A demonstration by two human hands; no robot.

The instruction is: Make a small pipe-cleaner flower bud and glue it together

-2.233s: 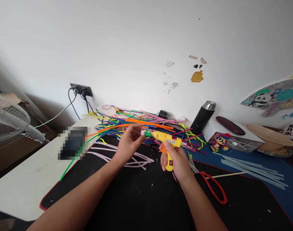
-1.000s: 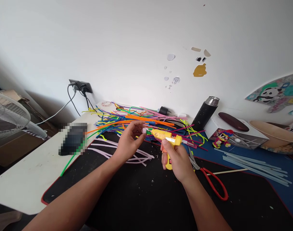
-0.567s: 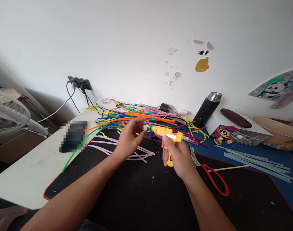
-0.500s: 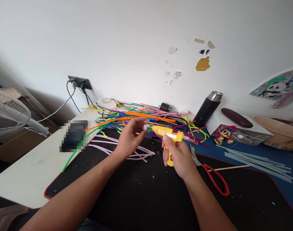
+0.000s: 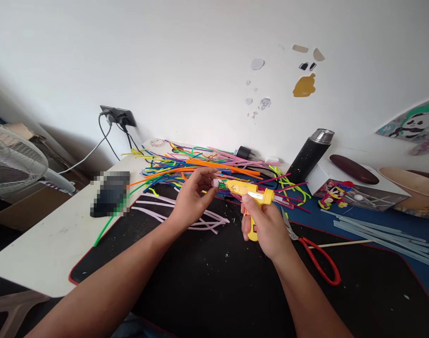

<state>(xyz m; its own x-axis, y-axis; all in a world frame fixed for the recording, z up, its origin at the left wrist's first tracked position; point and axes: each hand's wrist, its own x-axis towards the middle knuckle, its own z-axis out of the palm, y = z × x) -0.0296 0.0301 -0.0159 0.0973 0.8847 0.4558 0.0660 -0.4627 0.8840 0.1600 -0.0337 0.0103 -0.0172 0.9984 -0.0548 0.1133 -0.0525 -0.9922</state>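
My left hand (image 5: 194,199) pinches a small pale lilac piece (image 5: 215,182) between its fingertips. Wrapped round the handle of a yellow glue gun (image 5: 240,187) is my right hand (image 5: 265,220), thumb on the upper back of the body. The gun's green-collared nozzle points left and meets or nearly meets the lilac piece; the exact contact is too small to tell. A clear stick shows at the gun's rear. Behind both hands lies a pile of coloured pipe cleaners (image 5: 221,165). Lilac pipe cleaners (image 5: 154,211) lie beside my left wrist.
Red-handled scissors (image 5: 322,260) and translucent glue sticks (image 5: 383,237) lie on the right. A black flask (image 5: 309,157), a white box (image 5: 394,185) and a small figure (image 5: 336,195) stand behind. At the left are a blurred dark object (image 5: 111,195) and a fan (image 5: 17,155).
The whole view has shifted slightly, so most things sit a little further right and higher. Both hands keep their holds, and the nozzle stays beside the lilac piece.
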